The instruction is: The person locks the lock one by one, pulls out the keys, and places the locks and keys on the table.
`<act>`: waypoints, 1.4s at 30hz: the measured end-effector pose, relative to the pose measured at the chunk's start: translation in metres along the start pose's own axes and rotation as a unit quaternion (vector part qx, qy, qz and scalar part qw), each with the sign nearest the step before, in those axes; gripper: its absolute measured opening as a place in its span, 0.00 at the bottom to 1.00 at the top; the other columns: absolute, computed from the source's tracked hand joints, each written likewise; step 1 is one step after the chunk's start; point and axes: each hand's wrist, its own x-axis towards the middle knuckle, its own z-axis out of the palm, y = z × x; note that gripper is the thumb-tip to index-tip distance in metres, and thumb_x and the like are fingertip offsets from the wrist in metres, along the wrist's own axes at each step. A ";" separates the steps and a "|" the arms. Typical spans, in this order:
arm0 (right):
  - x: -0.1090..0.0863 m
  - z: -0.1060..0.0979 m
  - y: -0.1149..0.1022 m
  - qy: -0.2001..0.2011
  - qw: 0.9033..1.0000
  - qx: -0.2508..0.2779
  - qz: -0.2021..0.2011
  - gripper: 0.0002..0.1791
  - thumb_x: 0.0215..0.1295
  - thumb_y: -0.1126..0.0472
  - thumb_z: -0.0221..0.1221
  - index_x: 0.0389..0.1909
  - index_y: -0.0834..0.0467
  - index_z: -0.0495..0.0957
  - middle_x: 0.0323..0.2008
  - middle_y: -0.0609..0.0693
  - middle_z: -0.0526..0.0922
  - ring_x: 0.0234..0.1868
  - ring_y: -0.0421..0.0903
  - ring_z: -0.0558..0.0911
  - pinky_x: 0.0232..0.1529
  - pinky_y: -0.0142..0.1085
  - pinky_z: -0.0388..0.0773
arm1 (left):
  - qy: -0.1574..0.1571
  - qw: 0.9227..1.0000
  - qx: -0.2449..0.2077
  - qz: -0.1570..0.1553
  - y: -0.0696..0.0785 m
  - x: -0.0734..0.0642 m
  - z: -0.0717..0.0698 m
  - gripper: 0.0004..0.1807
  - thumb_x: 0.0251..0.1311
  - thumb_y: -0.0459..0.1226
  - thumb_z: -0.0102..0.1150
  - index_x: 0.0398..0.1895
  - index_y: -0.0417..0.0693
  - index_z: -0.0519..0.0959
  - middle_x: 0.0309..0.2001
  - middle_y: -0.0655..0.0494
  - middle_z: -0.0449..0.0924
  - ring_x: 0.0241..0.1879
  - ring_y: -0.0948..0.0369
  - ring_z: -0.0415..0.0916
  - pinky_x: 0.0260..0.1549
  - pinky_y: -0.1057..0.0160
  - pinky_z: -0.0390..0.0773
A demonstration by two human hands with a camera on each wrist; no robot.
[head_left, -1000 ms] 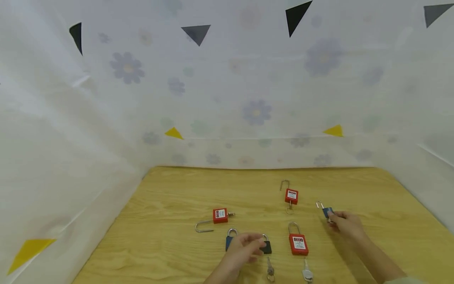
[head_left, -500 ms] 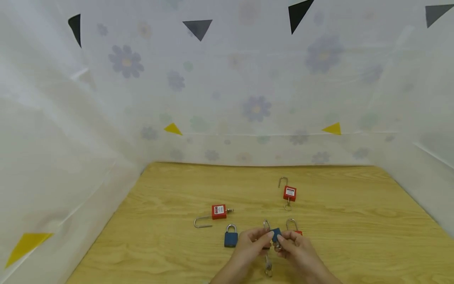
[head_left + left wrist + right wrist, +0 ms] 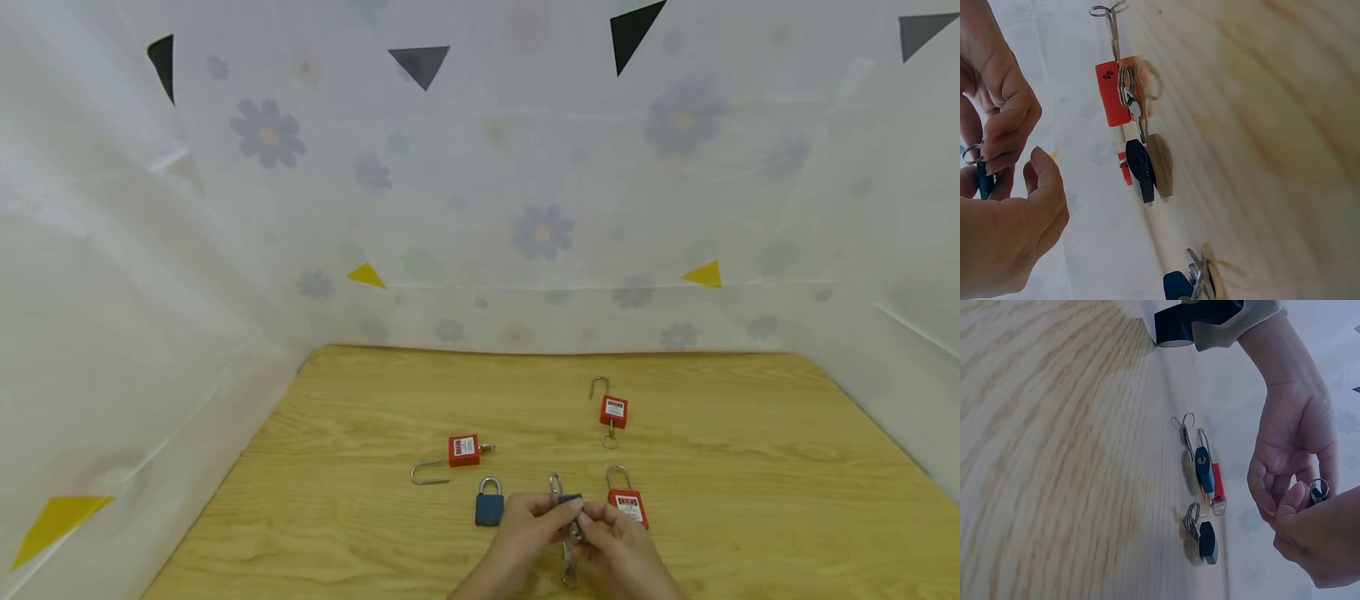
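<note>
My left hand point(image 3: 521, 533) and right hand point(image 3: 618, 542) meet above the table's front middle. Between them, thumbs and fingers pinch a small blue padlock point(image 3: 572, 499), its shackle pointing away from me. A key ring point(image 3: 971, 154) hangs at its keyed end in the left wrist view. Just left of the hands lies a larger blue padlock point(image 3: 490, 509), shackle pushed in. A black padlock point(image 3: 1209, 542) lies beneath the hands, hidden from the head view. A key point(image 3: 568, 567) on a ring shows below them. Close to my right fingers is a red padlock point(image 3: 628, 507).
Farther back lie two red padlocks with shackles out: one at left point(image 3: 463, 450) and another at right point(image 3: 614, 411), each with a key inserted. All are on a wood-grain table point(image 3: 337, 533). A white flowered sheet point(image 3: 480, 167) encloses its back and sides.
My right hand has brought the small blue padlock from the right to the middle, where my left hand has taken hold of it too. Since then the padlock has tilted and shifted slightly left.
</note>
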 end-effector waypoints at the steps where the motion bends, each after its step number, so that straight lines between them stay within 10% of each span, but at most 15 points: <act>1: 0.000 0.000 0.000 -0.002 1.000 -0.003 0.000 0.18 0.71 0.59 0.46 0.52 0.70 0.65 0.36 0.43 0.74 0.38 0.36 0.75 0.43 0.27 0.76 | 0.002 1.000 -0.002 0.000 0.000 0.000 0.000 0.15 0.57 0.39 0.61 0.37 0.33 0.82 0.32 0.54 0.85 0.29 0.69 0.78 0.36 0.65 0.80; 7: -0.002 -0.002 -0.010 0.034 0.991 -0.125 -0.026 0.22 0.71 0.60 0.45 0.51 0.79 0.65 0.33 0.44 0.78 0.32 0.35 0.78 0.37 0.29 0.79 | 0.000 1.000 -0.006 0.015 0.002 -0.002 -0.001 0.14 0.57 0.38 0.61 0.38 0.33 0.82 0.36 0.50 0.85 0.35 0.65 0.80 0.39 0.63 0.81; 14: -0.008 0.004 -0.047 0.218 0.939 -0.260 -0.059 0.13 0.69 0.59 0.50 0.46 0.63 0.74 0.25 0.46 0.74 0.22 0.38 0.69 0.22 0.30 0.69 | -0.032 0.998 0.009 0.047 0.004 -0.007 -0.002 0.14 0.57 0.37 0.61 0.39 0.32 0.82 0.38 0.48 0.84 0.36 0.66 0.78 0.39 0.62 0.80; 25: -0.013 0.018 -0.054 0.116 0.917 -0.351 -0.150 0.09 0.62 0.58 0.58 0.32 0.61 0.77 0.21 0.46 0.75 0.20 0.33 0.68 0.22 0.28 0.69 | -0.064 0.991 0.047 0.112 0.002 -0.014 0.008 0.10 0.57 0.34 0.60 0.35 0.33 0.83 0.39 0.42 0.84 0.34 0.71 0.78 0.30 0.74 0.76; 32: -0.015 0.000 -0.056 0.031 0.930 -0.323 -0.171 0.11 0.66 0.60 0.54 0.37 0.66 0.75 0.27 0.48 0.79 0.23 0.33 0.74 0.23 0.29 0.73 | -0.095 0.990 0.020 0.105 -0.001 -0.014 0.003 0.10 0.58 0.31 0.58 0.41 0.34 0.82 0.40 0.38 0.83 0.39 0.54 0.82 0.34 0.68 0.81; 42: -0.006 -0.021 -0.057 -0.106 0.937 -0.246 -0.224 0.09 0.69 0.68 0.46 0.36 0.70 0.72 0.17 0.56 0.64 0.14 0.43 0.61 0.13 0.34 0.64 | -0.149 0.983 -0.008 0.108 0.002 -0.016 0.000 0.14 0.59 0.34 0.58 0.38 0.27 0.81 0.36 0.25 0.79 0.26 0.72 0.76 0.29 0.76 0.76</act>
